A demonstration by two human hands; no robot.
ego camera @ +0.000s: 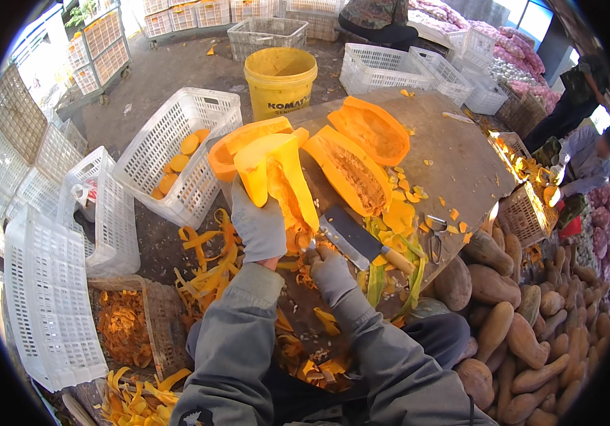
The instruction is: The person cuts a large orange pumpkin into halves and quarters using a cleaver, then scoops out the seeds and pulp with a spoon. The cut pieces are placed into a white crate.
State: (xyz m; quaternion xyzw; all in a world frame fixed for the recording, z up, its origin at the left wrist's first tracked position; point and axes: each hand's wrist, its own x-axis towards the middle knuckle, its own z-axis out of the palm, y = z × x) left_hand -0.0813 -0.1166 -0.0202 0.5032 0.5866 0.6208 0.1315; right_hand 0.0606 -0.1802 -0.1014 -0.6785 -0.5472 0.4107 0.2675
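My left hand [258,226], in a grey-white glove, holds a peeled, cut-open pumpkin piece [273,165] from below and the left side. My gloved right hand [331,271] is closed around a small tool at the pumpkin's lower end, among orange pulp; most of the tool is hidden. A peeled pumpkin half [227,152] lies behind the held piece. Two more halves, one nearer [355,173] and one farther [371,130], lie hollow side up on the board. Right of my hands rests a cleaver [355,231] with a wooden handle. Farther right lies a metal peeler or scissors-like tool [435,242].
A brown board [443,154] carries peel scraps. A yellow bucket [281,80] stands behind it. At left are a white crate [139,133] with pumpkin pieces and a crate of pulp [161,330]. Whole pumpkins [496,287] are piled at right. A person [584,160] works at far right.
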